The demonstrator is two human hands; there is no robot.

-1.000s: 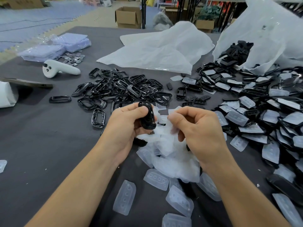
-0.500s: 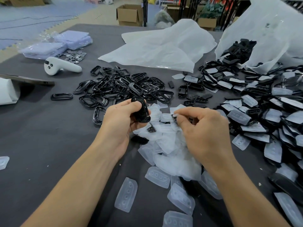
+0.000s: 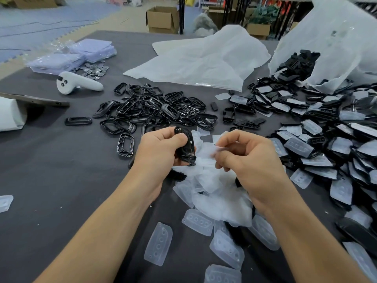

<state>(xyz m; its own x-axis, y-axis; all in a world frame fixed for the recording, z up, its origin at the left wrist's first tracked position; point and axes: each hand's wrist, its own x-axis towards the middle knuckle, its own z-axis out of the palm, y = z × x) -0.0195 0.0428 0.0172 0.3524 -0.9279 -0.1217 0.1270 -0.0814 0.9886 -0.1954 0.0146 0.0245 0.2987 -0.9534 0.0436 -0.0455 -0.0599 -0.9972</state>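
Observation:
My left hand (image 3: 161, 152) grips a glossy black key-fob shell (image 3: 186, 149), held upright above the dark table (image 3: 51, 180). Just right of it, my right hand (image 3: 251, 160) pinches a small translucent piece (image 3: 217, 149) between thumb and fingertips; the piece is blurred. Below both hands lies a heap of translucent silicone button pads (image 3: 216, 190). A pile of glossy black frames (image 3: 155, 111) lies beyond my left hand.
A big heap of black shells with clear pads (image 3: 326, 144) fills the right side, spilling from a white plastic bag (image 3: 336, 41). Another flat white bag (image 3: 204, 60) lies at the back. A white controller (image 3: 77, 83), coins (image 3: 93, 69), bagged packets (image 3: 71, 56) and a tablet (image 3: 34, 100) sit left.
My right hand dipped to the pad heap, then lifted with a small translucent piece pinched, toward the shell. My left hand kept hold of the black shell and turned it slightly.

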